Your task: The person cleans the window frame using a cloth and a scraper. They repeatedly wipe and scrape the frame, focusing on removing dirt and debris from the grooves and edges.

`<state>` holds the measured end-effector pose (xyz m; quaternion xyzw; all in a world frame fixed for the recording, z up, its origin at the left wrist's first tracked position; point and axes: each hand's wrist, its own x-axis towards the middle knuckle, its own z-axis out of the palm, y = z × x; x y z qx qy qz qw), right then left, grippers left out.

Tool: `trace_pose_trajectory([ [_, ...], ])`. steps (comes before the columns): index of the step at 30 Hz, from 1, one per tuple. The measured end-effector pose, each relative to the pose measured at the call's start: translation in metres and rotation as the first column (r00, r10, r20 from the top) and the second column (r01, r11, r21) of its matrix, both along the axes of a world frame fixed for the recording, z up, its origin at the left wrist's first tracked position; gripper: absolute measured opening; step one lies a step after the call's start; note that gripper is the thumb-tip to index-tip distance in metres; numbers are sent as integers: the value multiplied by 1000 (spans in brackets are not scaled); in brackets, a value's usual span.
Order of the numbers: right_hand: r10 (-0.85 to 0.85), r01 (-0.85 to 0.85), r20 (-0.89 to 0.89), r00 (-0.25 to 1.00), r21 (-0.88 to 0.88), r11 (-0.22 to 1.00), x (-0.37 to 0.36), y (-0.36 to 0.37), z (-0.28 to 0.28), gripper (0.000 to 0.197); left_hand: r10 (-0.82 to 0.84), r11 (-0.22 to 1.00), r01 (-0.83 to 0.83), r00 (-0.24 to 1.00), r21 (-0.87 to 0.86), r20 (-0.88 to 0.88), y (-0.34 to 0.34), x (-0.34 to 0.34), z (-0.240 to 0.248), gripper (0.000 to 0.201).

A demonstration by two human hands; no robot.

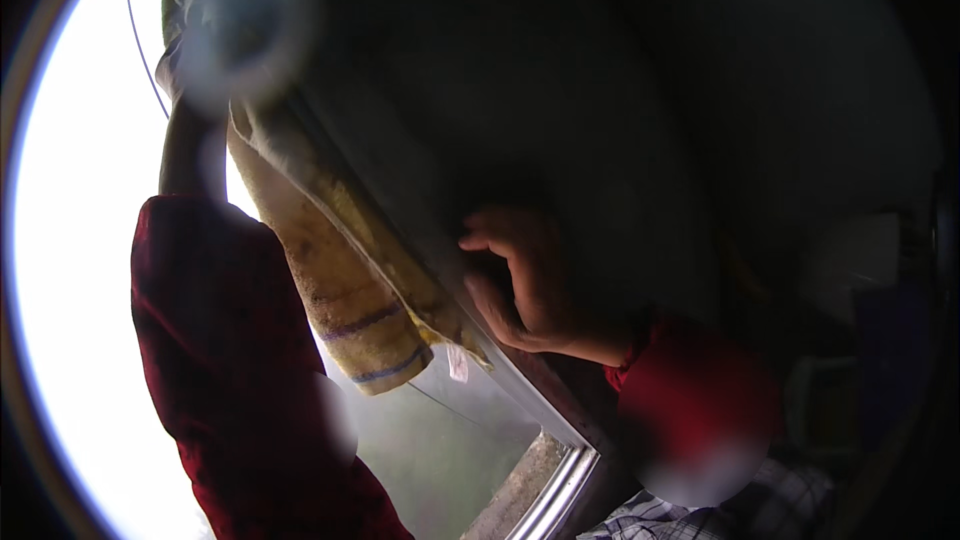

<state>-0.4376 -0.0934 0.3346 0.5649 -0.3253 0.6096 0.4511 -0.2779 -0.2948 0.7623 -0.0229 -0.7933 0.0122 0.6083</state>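
Note:
High on the left, my left hand (192,90) is raised against the bright window and closed on a yellow towel (330,280). Folds of cloth and a blurred spot on the picture cover most of its fingers. The towel hangs down at a slant along the window's edge, stained brown, with blue stripes near its lower end and a small white tag. Near the middle, my right hand (525,275) holds nothing. Its fingers are bent and stand apart from the thumb, beside the dark surface next to the window. Both arms wear dark red sleeves.
A pale window frame (560,490) runs slanting to the lower middle, with a rough ledge (515,485) beside it. A thin cable (133,25) hangs outside at the upper left. Checked cloth (670,518) shows at the bottom. Dim objects, one bluish (893,350), stand at the right.

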Motion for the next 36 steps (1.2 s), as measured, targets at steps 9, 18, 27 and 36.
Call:
trace_pose_trajectory([
  [9, 0, 0, -15, 1000, 6, 1000, -1, 0, -8, 39, -105, 981, 140, 964, 131, -243, -13, -34, -64, 30],
  [18, -41, 41, 15, 999, -17, 999, -27, 20, 6, 32, -35, 998, 51, 956, 46, -291, 57, -76, -267, 26],
  [27, -179, 182, -55, 982, 49, 982, -35, 51, 11, 27, 18, 993, -22, 999, 120, 31, 48, -96, -540, 36],
  [36, -280, 286, -62, 958, 124, 950, -44, 66, 10, 27, 77, 995, -88, 967, 38, 244, 16, -40, -580, 35],
])
